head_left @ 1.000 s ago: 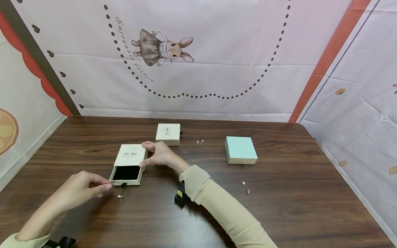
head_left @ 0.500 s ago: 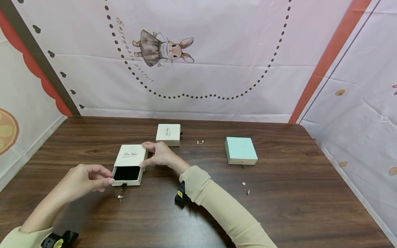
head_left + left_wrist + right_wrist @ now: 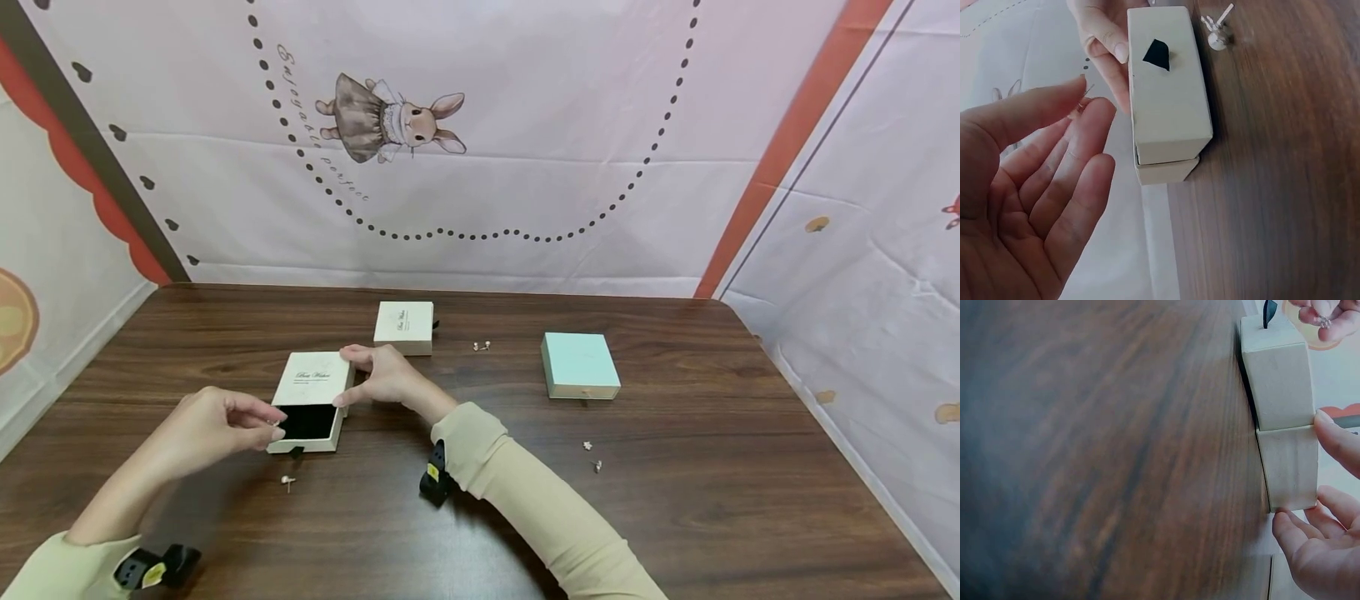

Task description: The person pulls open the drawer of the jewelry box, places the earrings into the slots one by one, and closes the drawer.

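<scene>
My left hand pinches a small stud earring between thumb and fingertips, at the left side of the pulled-out drawer. Its thin post shows in the left wrist view; its front is mostly hidden by the fingers. The white jewelry box has black lettering on its sleeve, and the drawer holds a black pad. A black ribbon tab sticks out of the drawer's front. My right hand holds the sleeve, thumb at the near right edge and fingers at the far corner. A second stud earring lies before the box.
Behind stands a smaller white box with a pair of earrings to its right. A turquoise box sits farther right, and two small earrings lie in front of it. The wooden table ends at a printed cloth.
My left hand has risen and moved right with the earring, from the drawer's front left corner to over its left edge. My right hand and the box stay put.
</scene>
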A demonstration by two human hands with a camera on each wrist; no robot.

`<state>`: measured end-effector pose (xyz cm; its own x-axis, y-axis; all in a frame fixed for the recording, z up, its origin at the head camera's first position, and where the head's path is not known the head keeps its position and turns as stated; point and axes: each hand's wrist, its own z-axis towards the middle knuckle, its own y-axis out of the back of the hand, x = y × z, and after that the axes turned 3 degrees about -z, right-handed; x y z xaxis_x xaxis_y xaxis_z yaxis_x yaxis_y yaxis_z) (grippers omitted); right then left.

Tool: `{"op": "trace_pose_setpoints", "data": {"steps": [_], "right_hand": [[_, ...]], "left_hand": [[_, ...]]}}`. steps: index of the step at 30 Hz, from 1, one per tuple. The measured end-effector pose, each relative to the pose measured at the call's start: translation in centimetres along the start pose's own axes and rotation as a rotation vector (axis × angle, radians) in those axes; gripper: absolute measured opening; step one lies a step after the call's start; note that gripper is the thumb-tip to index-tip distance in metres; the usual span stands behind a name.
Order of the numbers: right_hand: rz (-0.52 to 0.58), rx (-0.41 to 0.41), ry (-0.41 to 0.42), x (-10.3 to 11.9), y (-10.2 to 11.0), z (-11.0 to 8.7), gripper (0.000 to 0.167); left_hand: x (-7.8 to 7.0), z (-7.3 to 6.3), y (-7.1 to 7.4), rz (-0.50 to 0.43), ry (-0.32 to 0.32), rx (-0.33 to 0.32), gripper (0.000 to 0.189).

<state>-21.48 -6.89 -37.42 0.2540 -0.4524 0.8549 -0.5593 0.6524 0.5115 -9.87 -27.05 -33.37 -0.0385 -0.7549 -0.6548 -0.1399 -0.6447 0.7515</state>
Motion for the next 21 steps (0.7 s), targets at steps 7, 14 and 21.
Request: {"op": "trace_pose_setpoints", "data": {"steps": [7,14,21], "right_hand": [[0.003,-0.002,-0.002,0.0,0.0,0.1,0.075],[0.012,-0.007,-0.004,0.1,-0.1,0.1,0.074],[0.017,-0.006,-0.005,0.0,-0.1,-0.1,0.075]], "left_hand": [[0.1,0.8,-0.3,0.07,-0.028,-0.096,0.029],[0.4,1.8,-0.6,0.133,0.016,-0.072,0.03],[0.7,2.5,-1.1,0.182,-0.005,-0.065,0.026]]}}
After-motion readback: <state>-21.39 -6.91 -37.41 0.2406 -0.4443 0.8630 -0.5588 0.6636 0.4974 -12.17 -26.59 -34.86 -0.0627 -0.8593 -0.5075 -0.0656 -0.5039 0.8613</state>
